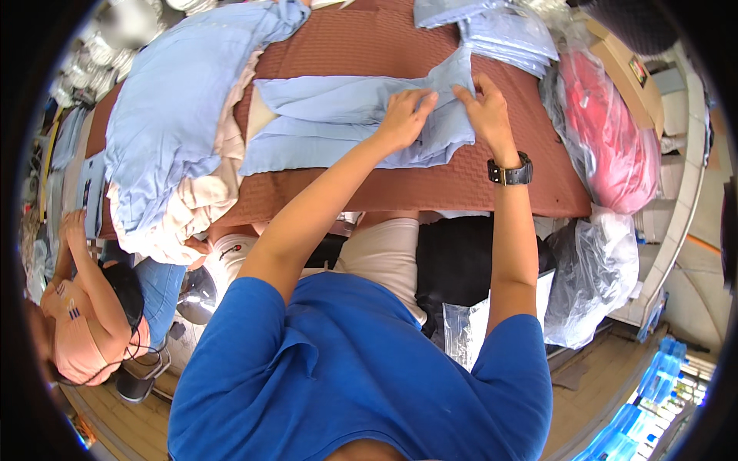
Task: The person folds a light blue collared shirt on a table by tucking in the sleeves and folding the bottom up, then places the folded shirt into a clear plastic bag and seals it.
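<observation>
A light blue garment (346, 107) lies stretched across the brown-covered table (354, 42), splitting into two long strips toward the left. My left hand (405, 119) rests on its upper part, fingers bent and closed on the cloth. Wearing a black watch (510, 169) on the wrist, my right hand (490, 115) pinches the garment's right end between thumb and fingers. The cloth rises in a raised corner just beyond my hands. Some of the fingertips are hard to make out against the fabric.
To the left, light blue clothes (173, 92) are heaped over beige cloth (223, 173). Bagged folded blue garments (507, 34) lie at the far right, near a clear bag of red cloth (600, 123) and a cardboard box (626, 73). A co-worker (88, 330) sits at the left.
</observation>
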Motion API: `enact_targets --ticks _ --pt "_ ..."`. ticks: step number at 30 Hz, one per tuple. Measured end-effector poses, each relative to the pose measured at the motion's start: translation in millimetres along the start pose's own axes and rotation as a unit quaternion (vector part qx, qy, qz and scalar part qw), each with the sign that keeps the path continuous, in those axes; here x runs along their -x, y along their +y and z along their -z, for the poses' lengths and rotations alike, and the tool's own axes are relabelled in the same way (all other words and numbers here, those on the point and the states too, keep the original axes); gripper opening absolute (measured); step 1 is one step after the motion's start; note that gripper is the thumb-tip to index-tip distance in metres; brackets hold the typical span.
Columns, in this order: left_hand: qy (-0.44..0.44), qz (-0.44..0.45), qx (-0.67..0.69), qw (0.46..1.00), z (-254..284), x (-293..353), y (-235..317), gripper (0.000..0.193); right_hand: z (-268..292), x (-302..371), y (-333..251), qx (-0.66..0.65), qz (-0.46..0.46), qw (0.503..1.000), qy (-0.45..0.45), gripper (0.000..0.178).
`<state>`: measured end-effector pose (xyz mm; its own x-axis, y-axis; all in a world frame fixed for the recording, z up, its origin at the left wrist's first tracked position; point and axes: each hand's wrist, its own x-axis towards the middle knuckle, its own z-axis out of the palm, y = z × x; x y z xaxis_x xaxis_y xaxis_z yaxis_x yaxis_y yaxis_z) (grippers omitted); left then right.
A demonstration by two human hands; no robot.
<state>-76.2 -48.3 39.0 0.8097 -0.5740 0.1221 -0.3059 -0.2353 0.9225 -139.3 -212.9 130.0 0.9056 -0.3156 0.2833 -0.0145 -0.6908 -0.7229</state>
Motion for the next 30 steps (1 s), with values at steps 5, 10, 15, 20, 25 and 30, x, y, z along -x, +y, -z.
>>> enact_targets --ticks 5,10,15,20,25,30 --pt "-0.095 0.159 0.341 0.922 93 11 26 0.108 -54 -21 -88 0.063 0.104 0.992 -0.016 0.027" --pt "-0.082 0.189 0.483 0.851 196 34 -28 0.11 -177 -25 -128 0.01 0.251 0.968 0.004 0.023" --pt "-0.028 0.25 0.459 0.852 244 67 -95 0.072 -240 15 -136 -0.055 0.119 0.97 -0.204 0.028" --pt "0.051 0.271 0.353 0.894 214 72 -63 0.056 -207 28 -100 -0.153 0.145 0.977 -0.018 0.019" --pt "0.083 0.203 0.286 0.933 245 72 -85 0.062 -157 34 -69 -0.032 0.069 0.996 0.04 0.028" --pt "0.144 0.256 0.164 0.942 248 81 -110 0.056 -167 45 -40 -0.016 -0.041 0.996 -0.073 0.044"
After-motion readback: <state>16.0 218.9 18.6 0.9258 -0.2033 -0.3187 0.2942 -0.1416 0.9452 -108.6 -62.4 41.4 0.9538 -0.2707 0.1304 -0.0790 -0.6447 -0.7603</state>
